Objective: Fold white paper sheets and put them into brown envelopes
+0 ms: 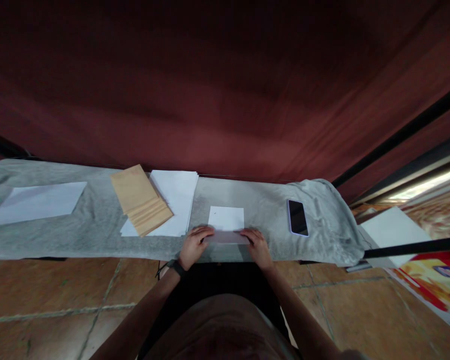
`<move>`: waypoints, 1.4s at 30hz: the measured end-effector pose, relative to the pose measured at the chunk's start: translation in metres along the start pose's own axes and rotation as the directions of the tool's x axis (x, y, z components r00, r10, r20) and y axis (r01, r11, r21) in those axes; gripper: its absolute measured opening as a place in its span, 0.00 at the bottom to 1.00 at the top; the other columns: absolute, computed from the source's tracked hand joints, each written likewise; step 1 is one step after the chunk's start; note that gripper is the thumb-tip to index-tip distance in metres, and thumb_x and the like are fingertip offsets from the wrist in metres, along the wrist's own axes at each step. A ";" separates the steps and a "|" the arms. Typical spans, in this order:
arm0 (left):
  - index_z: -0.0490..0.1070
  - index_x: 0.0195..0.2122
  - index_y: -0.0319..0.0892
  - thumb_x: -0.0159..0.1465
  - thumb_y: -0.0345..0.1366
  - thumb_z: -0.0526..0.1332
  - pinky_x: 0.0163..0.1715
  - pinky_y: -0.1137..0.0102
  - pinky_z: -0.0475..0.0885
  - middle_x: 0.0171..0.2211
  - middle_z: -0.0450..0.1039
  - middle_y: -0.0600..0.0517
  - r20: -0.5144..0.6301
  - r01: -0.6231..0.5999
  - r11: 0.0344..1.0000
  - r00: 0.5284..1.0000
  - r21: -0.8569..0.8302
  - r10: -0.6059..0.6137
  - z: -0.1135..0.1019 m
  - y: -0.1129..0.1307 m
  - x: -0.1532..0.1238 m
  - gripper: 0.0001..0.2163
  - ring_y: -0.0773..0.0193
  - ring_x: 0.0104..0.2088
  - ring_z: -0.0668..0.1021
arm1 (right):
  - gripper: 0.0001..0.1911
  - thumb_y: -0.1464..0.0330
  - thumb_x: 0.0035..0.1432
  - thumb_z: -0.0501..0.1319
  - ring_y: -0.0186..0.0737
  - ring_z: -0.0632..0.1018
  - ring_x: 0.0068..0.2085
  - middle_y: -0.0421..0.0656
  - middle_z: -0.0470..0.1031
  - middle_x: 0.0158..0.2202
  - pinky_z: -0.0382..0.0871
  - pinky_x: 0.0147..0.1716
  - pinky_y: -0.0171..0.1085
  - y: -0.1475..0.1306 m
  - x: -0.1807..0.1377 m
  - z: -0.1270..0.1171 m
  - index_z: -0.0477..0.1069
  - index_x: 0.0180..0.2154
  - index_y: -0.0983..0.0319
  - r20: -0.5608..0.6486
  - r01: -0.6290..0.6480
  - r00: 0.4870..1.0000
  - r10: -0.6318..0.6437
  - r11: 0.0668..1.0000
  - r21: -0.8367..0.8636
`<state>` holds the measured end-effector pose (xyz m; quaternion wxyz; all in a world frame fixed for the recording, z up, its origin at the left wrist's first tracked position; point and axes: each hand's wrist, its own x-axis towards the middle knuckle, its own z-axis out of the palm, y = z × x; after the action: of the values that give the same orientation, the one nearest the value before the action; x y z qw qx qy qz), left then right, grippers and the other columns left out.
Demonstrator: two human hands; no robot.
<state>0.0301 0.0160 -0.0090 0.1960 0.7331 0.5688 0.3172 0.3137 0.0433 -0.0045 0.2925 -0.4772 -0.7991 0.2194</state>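
Observation:
A white sheet of paper [226, 218] lies on the grey cloth [97, 235] in front of me, its near edge folded up. My left hand [194, 245] pinches the left end of that folded edge, and a dark band sits on its wrist. My right hand [258, 245] pinches the right end of the same edge. Both hands have their fingers curled onto the paper.
A stack of brown envelopes [140, 199] lies on a pile of white sheets [175, 192] to the left. Farther left is one white sheet [37, 202]. A dark phone [297, 217] lies to the right. A dark red curtain hangs behind; tiled floor below.

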 end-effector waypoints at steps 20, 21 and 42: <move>0.58 0.68 0.40 0.68 0.42 0.58 0.45 0.60 0.74 0.33 0.78 0.51 -0.278 0.301 0.952 0.920 0.050 -0.276 0.022 0.018 0.025 0.28 0.55 0.37 0.80 | 0.18 0.66 0.71 0.50 0.47 0.78 0.46 0.47 0.81 0.41 0.63 0.52 0.46 -0.012 0.025 0.031 0.67 0.58 0.62 -0.233 -0.303 0.937 0.262 0.939 -0.164; 0.58 0.68 0.40 0.69 0.42 0.57 0.46 0.59 0.73 0.34 0.78 0.51 -0.279 0.299 0.950 0.923 0.083 -0.266 0.023 0.020 0.025 0.28 0.55 0.38 0.80 | 0.20 0.66 0.71 0.50 0.48 0.78 0.46 0.47 0.81 0.40 0.62 0.52 0.46 -0.013 0.026 0.032 0.65 0.60 0.63 -0.232 -0.308 0.936 0.265 0.936 -0.173; 0.68 0.61 0.42 0.71 0.38 0.53 0.46 0.57 0.68 0.44 0.79 0.45 -0.205 0.344 0.856 0.937 0.386 -0.284 0.024 0.027 0.030 0.19 0.47 0.46 0.77 | 0.18 0.66 0.72 0.51 0.52 0.73 0.49 0.52 0.77 0.49 0.61 0.52 0.48 -0.019 0.025 0.033 0.67 0.59 0.64 -0.185 -0.307 0.951 0.248 0.817 -0.487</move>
<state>0.0704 0.0387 -0.0017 0.0440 0.6307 0.7476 0.2036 0.2699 0.0543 -0.0100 0.1653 -0.6604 -0.7324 0.0131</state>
